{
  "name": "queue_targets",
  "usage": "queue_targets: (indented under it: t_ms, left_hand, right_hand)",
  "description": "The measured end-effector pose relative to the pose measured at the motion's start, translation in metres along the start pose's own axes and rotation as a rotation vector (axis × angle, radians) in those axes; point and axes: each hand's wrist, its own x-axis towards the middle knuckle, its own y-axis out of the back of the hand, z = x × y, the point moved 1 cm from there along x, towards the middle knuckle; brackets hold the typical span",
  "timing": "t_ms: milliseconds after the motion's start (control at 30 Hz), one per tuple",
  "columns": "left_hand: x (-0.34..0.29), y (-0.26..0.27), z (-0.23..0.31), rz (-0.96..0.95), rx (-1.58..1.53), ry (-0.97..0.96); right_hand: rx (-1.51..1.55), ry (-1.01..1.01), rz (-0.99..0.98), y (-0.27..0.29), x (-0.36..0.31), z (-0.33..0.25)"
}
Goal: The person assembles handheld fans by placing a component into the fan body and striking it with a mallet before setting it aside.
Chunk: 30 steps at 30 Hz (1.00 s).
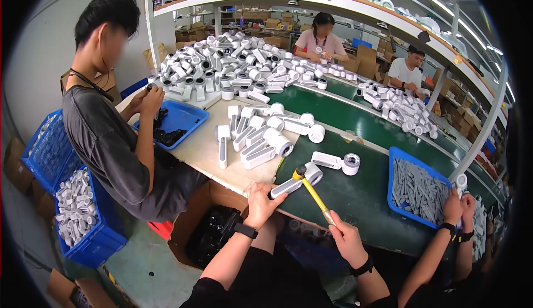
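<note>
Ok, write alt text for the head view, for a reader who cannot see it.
The person's left hand holds a white handheld device on a green conveyor belt, while the right hand holds a yellow-handled mallet with its head on the device. More white devices are piled behind, and other workers sit around the line beside blue trays.

Brown cardboard boxes stacked at the back, another open box underfoot.

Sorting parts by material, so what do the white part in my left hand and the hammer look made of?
White part: likely molded plastic, smooth and matte, uniform in colour. Hammer: yellow handle looks plastic or painted; the small dark head could be rubber or metal.
</note>
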Motion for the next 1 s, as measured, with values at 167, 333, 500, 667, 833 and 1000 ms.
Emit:
queue_targets:
  t_ms: [167,333,500,667,833,1000]
  left_hand:
    - [0.002,-0.003,-0.001,0.001,-0.004,-0.015]
    - [-0.001,0.000,0.003,0.023,0.025,-0.043]
    - [-0.011,0.003,0.010,0.042,-0.022,-0.052]
    - [-0.013,0.000,0.040,0.054,0.044,0.003]
    - [-0.010,-0.015,0.031,0.039,0.053,0.041]
    - [-0.012,-0.021,0.026,0.072,0.041,0.034]
  right_hand:
    - [0.137,-0.102,-0.042,0.002,-0.006,0.003]
    - [0.361,-0.359,-0.039,0.000,-0.020,-0.008]
    - [0.379,-0.362,-0.069,-0.006,-0.029,-0.004]
    - [0.292,-0.313,-0.122,0.006,-0.025,-0.014]
    - [0.011,-0.077,0.012,0.032,-0.021,-0.053]
    - [-0.112,-0.009,-0.132,0.017,-0.014,-0.042]
